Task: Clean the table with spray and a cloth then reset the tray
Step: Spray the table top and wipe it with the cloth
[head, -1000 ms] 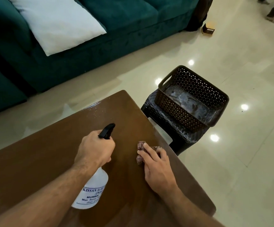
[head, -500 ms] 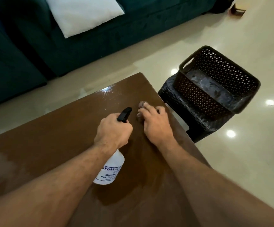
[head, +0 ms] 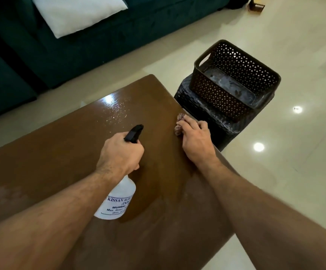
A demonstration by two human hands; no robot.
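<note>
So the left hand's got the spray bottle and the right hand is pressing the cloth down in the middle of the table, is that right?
Not quite. The left hand does grip the spray bottle, and the right hand does press the cloth on the table, but not in the middle. The head view shows the cloth at the table's right edge, beside the dark basket.

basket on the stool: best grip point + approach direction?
Judging by shape, take the basket by its handle cutout in the far-left end wall, coming from above and hooking fingers through. The lattice side walls look awkward to pinch, and it sits open-topped on the stool.
</note>
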